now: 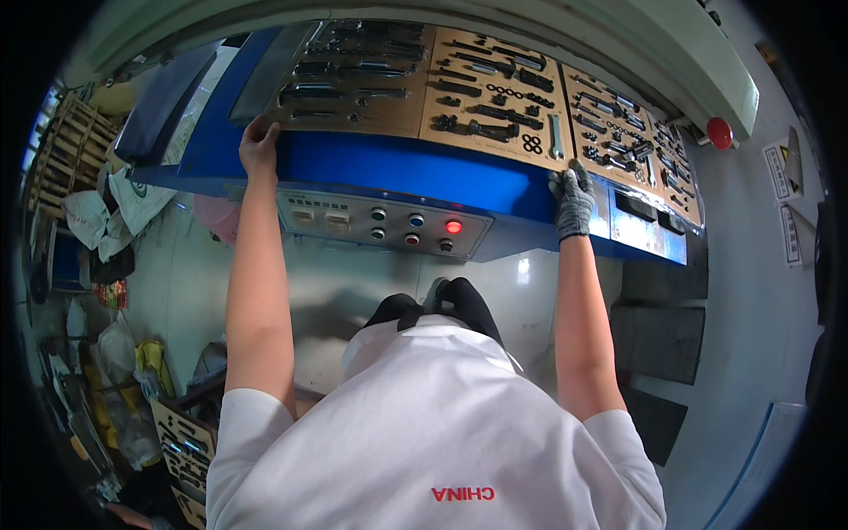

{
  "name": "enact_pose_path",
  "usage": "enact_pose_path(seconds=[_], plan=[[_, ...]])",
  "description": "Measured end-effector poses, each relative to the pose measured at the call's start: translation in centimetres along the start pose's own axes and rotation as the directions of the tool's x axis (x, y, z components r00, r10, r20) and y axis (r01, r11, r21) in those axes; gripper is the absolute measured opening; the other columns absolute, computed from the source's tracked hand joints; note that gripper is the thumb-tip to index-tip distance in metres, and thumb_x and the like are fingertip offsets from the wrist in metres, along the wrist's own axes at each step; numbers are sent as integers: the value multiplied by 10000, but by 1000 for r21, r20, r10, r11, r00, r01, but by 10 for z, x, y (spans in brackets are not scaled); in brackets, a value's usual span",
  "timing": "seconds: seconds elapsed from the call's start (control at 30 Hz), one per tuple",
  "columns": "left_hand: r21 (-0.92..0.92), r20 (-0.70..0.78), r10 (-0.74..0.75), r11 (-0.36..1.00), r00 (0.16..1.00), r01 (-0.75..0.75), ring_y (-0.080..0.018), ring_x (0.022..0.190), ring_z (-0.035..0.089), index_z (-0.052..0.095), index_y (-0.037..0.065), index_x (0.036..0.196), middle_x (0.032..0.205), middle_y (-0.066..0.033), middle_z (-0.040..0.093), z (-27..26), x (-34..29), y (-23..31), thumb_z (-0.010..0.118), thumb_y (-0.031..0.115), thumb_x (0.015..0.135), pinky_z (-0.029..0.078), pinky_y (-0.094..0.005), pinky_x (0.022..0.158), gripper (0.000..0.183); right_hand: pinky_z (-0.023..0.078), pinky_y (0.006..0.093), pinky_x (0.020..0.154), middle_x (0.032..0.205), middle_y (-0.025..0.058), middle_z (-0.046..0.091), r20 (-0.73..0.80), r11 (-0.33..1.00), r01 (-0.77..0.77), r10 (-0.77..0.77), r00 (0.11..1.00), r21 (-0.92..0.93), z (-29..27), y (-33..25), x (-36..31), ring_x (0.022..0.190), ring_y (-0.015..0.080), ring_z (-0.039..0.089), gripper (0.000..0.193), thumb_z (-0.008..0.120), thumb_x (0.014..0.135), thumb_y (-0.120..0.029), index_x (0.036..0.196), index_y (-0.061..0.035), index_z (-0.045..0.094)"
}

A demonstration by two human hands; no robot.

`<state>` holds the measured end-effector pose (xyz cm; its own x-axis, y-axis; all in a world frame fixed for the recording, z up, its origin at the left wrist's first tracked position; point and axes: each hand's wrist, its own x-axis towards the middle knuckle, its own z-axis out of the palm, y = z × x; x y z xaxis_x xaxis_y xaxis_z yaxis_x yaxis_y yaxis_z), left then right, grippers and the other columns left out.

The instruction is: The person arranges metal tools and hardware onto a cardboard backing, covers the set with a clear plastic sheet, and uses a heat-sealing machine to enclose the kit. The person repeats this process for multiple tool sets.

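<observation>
The bare left hand [258,141] gripped the long brown cardboard tray [389,110] of dark metal parts, fingers curled over its edge; the grey-gloved right hand [574,201] did likewise at centre right.

shirt: white, short sleeves | right hand [574,201]: grey knit glove (left hand [258,146] bare)

Below the blue machine edge we see a grey control panel [382,223] with a row of round buttons and one lit red lamp [453,227]. Off to the right, a red knob [719,132] sticks out beside the pale green machine housing [618,40]. On the left we find a wooden pallet [75,141], white sacks [115,208] and crumpled plastic bags [115,353] (a cluttered corner). Near the lower left lies a stack of cut-out brown boards [181,442]. Dark mats [658,340] lie on the grey floor [751,336] at right.
</observation>
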<state>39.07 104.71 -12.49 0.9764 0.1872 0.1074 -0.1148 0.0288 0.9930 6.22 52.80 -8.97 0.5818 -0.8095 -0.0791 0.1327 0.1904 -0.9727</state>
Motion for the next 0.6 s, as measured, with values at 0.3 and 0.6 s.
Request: enact_pose_path(seconds=[0.3, 0.6], plan=[[203, -16, 14, 979, 1000, -11, -223, 1082, 695, 603, 57, 1452, 1230, -128, 729, 19, 19, 10, 809, 227, 925, 523, -326, 922, 591, 579, 261, 542, 907, 115, 749, -90, 987, -101, 90, 992, -128, 34, -8, 18, 681, 162, 715, 379, 582, 1070, -126, 1444, -69, 569], [497, 20, 168, 854, 986, -155, -241, 888, 694, 538, 40, 1494, 1001, -142, 735, 25, -5, 31, 735, 281, 987, 532, -359, 786, 595, 518, 245, 501, 848, 100, 744, -52, 947, -71, 58, 997, -313, 44, -13, 10, 601, 119, 648, 399, 559, 1093, -228, 1480, -134, 553]])
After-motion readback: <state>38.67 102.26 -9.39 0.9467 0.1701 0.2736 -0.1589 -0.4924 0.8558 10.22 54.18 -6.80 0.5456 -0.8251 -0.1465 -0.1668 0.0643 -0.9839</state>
